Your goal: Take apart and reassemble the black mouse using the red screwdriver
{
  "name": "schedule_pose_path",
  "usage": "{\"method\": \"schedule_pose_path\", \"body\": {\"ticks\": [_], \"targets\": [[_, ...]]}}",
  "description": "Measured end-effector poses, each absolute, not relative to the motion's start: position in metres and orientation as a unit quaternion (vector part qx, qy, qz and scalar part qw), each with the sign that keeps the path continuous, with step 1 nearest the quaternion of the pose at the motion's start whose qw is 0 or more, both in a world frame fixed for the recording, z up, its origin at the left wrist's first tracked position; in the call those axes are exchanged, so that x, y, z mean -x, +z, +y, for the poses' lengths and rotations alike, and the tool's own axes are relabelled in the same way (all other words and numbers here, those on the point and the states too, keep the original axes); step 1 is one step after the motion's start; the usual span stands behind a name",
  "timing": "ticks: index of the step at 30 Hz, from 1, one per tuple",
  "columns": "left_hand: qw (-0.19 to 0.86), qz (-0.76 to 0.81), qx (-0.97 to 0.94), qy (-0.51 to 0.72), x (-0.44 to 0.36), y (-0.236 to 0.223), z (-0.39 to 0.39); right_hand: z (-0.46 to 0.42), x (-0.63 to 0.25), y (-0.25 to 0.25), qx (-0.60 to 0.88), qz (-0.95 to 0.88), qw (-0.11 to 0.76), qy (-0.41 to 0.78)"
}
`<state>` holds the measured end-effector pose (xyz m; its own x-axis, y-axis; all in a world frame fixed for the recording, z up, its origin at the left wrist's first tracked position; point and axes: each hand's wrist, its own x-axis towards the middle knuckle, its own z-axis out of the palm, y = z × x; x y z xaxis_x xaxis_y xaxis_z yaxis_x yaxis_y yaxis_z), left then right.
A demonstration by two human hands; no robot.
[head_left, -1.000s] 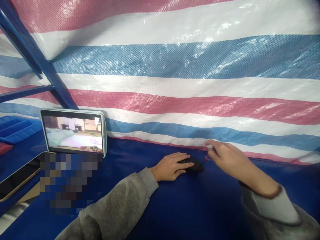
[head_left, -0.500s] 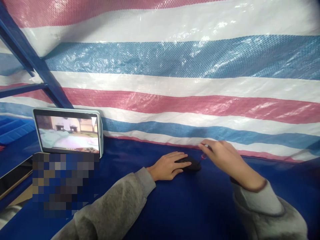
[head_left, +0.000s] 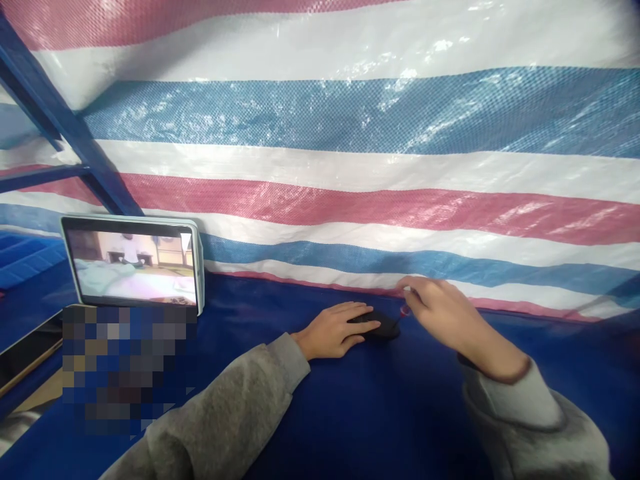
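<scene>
On the blue tabletop lies a black computer mouse, partly covered by fingers. My left hand holds it down from the left, its fingers over the mouse's body and side. My right hand is closed around a small screwdriver with a pinkish-red part below the fingers. The tool points down, and its thin shaft reaches the right end of the mouse. Most of its handle is hidden in the fingers. Whether the tip sits in a screw cannot be made out.
A tablet in a pale case stands at the left, playing a video. Beside it lies a phone, next to a blurred-out patch. A blue plastic tray and a blue metal frame are farther left. Striped plastic sheeting hangs behind the table.
The screwdriver has come upright, and its shaft now meets the right end of the mouse. My left hand stays on the mouse. The view has shifted slightly.
</scene>
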<state>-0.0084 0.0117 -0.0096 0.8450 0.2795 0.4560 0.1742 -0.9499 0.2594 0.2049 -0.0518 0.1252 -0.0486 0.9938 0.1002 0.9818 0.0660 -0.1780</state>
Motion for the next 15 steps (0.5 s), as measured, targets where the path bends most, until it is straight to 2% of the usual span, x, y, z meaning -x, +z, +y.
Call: {"method": "schedule_pose_path", "body": {"ticks": [10,15], "targets": [[0.099,0.113,-0.955,0.255,0.0086,-0.0085,0.0115,-0.0500,-0.2128,0.1148,0.688,-0.719,0.087,-0.034],[0.107,0.112,-0.953,0.258,0.0084,-0.0074,0.0112,-0.0516,-0.2103,0.1186,0.691,-0.718,0.078,-0.015]]}}
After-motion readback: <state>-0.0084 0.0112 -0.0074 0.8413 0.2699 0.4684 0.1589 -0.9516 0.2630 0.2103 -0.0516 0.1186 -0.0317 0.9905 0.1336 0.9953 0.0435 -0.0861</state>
